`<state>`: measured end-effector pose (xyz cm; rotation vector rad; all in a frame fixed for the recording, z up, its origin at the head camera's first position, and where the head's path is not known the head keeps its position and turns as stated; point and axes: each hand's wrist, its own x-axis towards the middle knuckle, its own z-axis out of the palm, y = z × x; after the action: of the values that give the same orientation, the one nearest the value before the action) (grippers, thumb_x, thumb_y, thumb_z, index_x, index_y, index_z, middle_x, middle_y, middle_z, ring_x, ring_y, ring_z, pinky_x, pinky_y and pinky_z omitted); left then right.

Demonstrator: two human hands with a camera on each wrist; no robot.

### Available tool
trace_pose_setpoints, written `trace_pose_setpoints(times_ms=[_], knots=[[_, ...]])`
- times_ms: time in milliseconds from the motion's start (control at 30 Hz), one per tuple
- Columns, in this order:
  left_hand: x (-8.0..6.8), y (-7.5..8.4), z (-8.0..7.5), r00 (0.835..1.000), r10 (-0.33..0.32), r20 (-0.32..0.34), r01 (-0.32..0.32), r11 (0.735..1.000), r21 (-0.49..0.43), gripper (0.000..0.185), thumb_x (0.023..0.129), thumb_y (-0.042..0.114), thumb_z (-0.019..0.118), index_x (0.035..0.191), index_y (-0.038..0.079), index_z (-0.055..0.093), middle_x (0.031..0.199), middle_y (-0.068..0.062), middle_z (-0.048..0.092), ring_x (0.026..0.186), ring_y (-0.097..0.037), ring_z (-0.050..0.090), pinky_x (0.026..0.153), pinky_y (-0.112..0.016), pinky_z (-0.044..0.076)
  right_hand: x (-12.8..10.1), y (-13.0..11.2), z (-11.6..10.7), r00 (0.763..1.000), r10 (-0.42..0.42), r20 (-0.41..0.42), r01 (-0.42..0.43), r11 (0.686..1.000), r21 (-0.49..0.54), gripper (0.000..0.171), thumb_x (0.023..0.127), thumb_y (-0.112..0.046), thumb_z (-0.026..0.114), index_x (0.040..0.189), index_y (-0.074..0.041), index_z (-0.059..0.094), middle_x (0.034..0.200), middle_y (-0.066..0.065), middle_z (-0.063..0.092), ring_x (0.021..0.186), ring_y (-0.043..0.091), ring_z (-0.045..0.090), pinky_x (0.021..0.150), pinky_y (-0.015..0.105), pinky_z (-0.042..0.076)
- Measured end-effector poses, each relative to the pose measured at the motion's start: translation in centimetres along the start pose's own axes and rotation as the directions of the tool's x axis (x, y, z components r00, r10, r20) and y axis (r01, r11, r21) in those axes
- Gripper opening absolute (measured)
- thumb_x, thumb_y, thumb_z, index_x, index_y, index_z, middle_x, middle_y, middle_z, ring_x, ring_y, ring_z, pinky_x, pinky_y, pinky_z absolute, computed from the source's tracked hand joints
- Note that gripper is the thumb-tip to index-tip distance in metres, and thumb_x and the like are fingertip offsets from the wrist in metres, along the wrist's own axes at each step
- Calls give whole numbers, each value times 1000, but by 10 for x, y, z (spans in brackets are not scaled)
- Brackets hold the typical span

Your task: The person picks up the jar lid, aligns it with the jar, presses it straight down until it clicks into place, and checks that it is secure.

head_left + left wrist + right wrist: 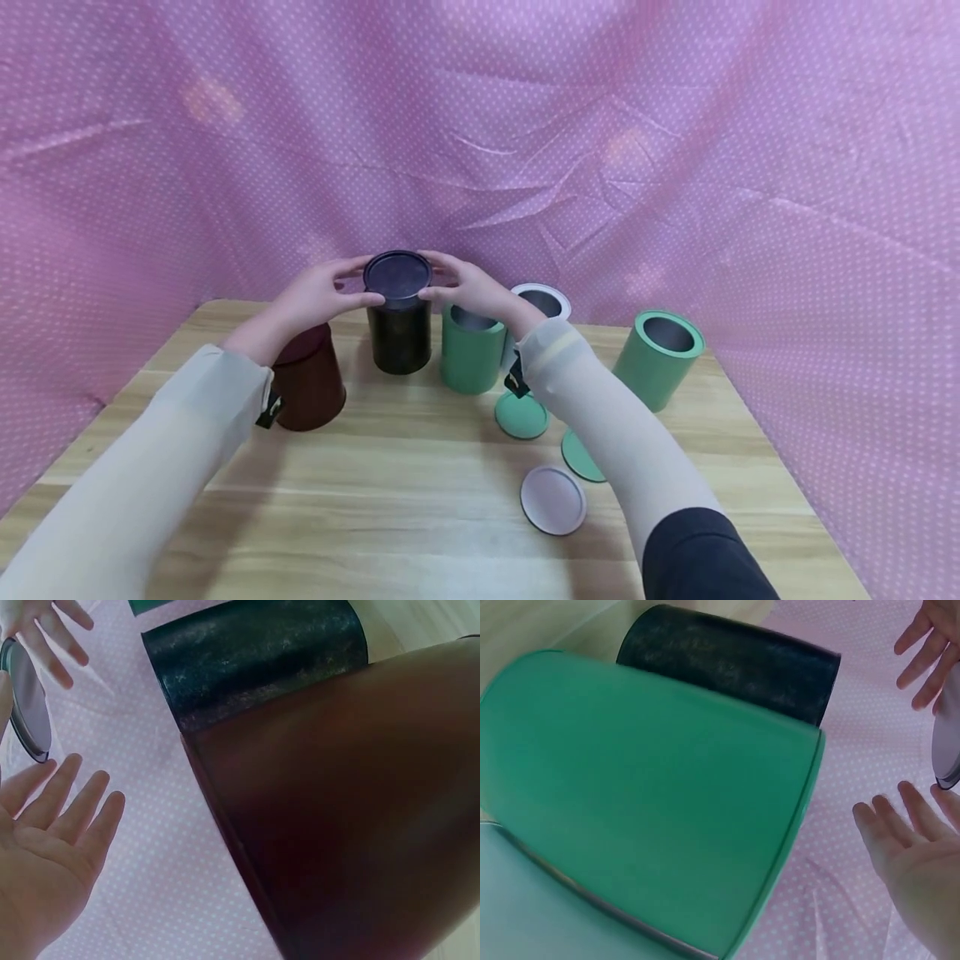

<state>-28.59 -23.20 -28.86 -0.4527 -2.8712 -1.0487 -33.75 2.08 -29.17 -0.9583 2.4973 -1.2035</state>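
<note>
Lidding in progress, judging by the layout. Left hand (318,293) and right hand (468,287) both at the round dark metal lid (397,274), which sits just above or on the mouth of the black cylindrical tin (400,336) at the back centre of the wooden surface (390,492). Fingers mostly straight and spread, fingertips touching the lid rim from either side; no full wrap visible. Both wrist views show open palms with the lid between them. Cannot tell whether lid is seated or just resting on the tin.

Done so far, apparently: dark brown cylindrical tin (307,379) at left, just beside the black tin, looks closed, though partly hidden by the left sleeve.

Left to do, by estimate:
- black tin: lid to be pressed home
- green cylindrical tin (471,348) just right of the black one: open
- second green cylindrical tin (660,358) at far right: open, tilted
- silver-white tin (542,302) behind the right hand: open

Loose lids flat on the surface near the right forearm: round green lid (521,415), second green lid (581,457) partly under the sleeve, pale silver round lid (553,500) nearest the camera. Three lids, three open tins.
</note>
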Motion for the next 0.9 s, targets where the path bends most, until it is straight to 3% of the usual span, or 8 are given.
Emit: trace_pose_setpoints(times_ms=[300,567,900], knots=[[18,-2,-1,1000,-1,26,0,999,36,75,88,42,69,150,12,37,145,-22,46,132,-44,43,106,-59,37,15,8,-10,1000,19,17,-18,999,-35,68,94,-35,63,152,-24,30,151,2,43,139,19,40,114,41,34],[27,-8,0,997,-26,73,25,1000,11,77,90,43,66,151,9,34,151,-25,37,141,-42,31,113,-58,28,26,16,-11,999,23,43,-22,999,-23,68,93,-35,64,152,-23,32,152,1,42,140,19,40,112,39,37],[40,-19,5,996,-38,77,37,999,16,77,90,41,67,151,9,33,151,-26,36,140,-42,32,113,-56,29,38,22,-11,997,58,42,-58,998,1,67,92,-29,66,151,-21,34,150,3,45,138,18,43,109,36,41]])
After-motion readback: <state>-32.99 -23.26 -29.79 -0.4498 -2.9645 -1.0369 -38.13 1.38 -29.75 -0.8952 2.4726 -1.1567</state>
